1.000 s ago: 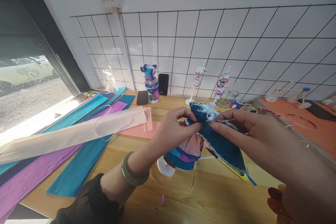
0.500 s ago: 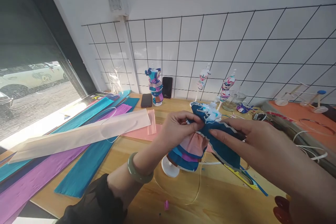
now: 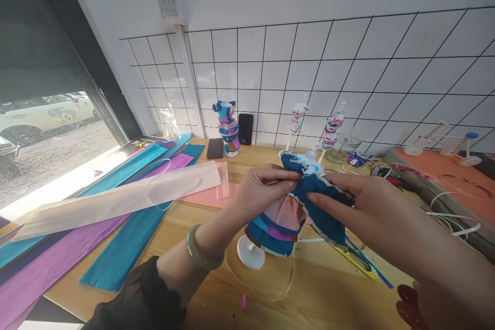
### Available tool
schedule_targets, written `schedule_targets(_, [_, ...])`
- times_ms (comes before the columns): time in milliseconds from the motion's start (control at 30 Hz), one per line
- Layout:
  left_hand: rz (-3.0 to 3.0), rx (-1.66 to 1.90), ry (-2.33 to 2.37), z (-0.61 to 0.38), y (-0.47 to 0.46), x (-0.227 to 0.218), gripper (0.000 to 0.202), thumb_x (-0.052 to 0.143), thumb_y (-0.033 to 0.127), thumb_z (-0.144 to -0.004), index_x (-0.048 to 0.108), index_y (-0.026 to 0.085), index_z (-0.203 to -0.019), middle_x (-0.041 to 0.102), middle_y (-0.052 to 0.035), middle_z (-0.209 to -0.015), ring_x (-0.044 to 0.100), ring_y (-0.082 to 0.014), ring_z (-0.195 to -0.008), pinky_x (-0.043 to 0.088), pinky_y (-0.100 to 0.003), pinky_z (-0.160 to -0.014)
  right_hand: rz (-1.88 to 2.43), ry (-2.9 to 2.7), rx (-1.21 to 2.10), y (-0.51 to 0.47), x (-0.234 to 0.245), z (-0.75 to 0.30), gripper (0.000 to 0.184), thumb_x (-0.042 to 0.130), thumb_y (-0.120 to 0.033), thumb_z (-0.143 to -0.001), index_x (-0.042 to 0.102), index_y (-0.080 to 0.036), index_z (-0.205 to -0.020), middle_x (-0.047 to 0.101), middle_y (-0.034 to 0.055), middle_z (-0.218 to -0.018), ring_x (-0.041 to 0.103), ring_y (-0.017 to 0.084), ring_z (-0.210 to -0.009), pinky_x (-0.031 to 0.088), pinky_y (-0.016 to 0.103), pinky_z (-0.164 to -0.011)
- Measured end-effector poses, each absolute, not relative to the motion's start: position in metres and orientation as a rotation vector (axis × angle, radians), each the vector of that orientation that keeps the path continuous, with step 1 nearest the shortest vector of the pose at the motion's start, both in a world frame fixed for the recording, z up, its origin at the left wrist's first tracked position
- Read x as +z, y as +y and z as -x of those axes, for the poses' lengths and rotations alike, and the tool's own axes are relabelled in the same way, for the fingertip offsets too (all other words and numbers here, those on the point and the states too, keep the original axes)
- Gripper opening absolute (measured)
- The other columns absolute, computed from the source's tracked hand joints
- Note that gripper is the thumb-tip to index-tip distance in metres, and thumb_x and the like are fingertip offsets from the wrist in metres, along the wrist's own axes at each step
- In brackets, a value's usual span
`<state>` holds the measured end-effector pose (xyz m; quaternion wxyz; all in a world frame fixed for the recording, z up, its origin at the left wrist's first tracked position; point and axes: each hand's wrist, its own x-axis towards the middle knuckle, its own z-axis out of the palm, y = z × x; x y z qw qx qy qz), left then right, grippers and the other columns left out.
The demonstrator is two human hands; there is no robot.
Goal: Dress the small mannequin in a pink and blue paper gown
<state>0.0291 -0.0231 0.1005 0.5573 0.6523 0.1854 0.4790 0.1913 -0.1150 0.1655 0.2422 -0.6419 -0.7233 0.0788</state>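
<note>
Pinching the blue paper skirt (image 3: 323,206) between them, left hand (image 3: 257,191) and right hand (image 3: 363,206) are clamping its waist edge on the doll stand (image 3: 251,253).

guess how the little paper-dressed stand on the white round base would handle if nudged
Probably tippy: the dress stand is tall over a small white round base and leans now. Likely very light, being thin paper layers on a slim form. The blue paper panel pinched between left hand and right hand looks floppy and easily creased, draping downward.
</note>
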Motion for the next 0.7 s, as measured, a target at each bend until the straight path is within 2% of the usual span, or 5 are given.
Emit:
schedule_targets(167, [-1.563, 1.092, 0.445, -0.026, -0.027, 0.107, 0.015, 0.075, 0.024, -0.073, 0.078, 0.022, -0.088, 0.071, -0.0051, -0.092, 0.065, -0.0185, -0.093, 0.05, -0.033, -0.088, 1.765, -1.921, 0.107, -0.117, 0.171, -0.189, 0.03, 0.05, -0.041, -0.085, 0.062, -0.024, -0.063, 0.055, -0.002, -0.043, 0.049, 0.016, -0.038, 0.034, 0.029, -0.041])
schedule_targets(333, [-1.535, 1.072, 0.416, -0.026, -0.03, 0.11, 0.017, 0.075, 0.027, -0.074, 0.077, 0.02, -0.09, 0.073, -0.0056, -0.096, 0.066, -0.0191, -0.095, 0.051, -0.033, -0.089, 1.783, -1.886, 0.052, -0.117, 0.171, -0.188, 0.028, 0.051, -0.043, -0.081, 0.066, -0.023, -0.068, 0.056, -0.0012, -0.043, 0.048, 0.017, -0.037, 0.033, 0.03, -0.04])
schedule_targets(433, [-1.496, 1.067, 0.422, -0.028, -0.032, 0.11, 0.019, 0.077, 0.025, -0.072, 0.076, 0.019, -0.09, 0.073, -0.0052, -0.095, 0.066, -0.0186, -0.093, 0.051, -0.033, -0.089, 1.787, -1.856, 0.051, -0.116, 0.171, -0.186, 0.031, 0.049, -0.045, -0.081, 0.062, -0.024, -0.063, 0.056, -0.0007, -0.044, 0.047, 0.017, -0.039, 0.034, 0.029, -0.04])
schedule_targets(600, [-1.446, 1.1, 0.382, -0.031, -0.035, 0.11, 0.013, 0.075, 0.016, -0.071, 0.075, 0.018, -0.083, 0.072, -0.0034, -0.087, 0.065, -0.0161, -0.089, 0.05, -0.031, -0.088, 1.798, -1.817, 0.045, -0.119, 0.171, -0.181, 0.037, 0.051, -0.048, -0.078, 0.049, -0.025, -0.049, 0.049, -0.0016, -0.037, 0.042, 0.015, -0.033, 0.03, 0.028, -0.037])
schedule_targets(700, [-1.454, 1.115, 0.392, -0.032, -0.034, 0.111, 0.009, 0.074, 0.014, -0.069, 0.072, 0.017, -0.078, 0.07, -0.0023, -0.081, 0.064, -0.0145, -0.083, 0.05, -0.029, -0.083, 1.799, -1.815, 0.037, -0.121, 0.171, -0.18, 0.036, 0.052, -0.047, -0.08, 0.052, -0.025, -0.051, 0.052, -0.0016, -0.039, 0.044, 0.015, -0.034, 0.03, 0.028, -0.037])
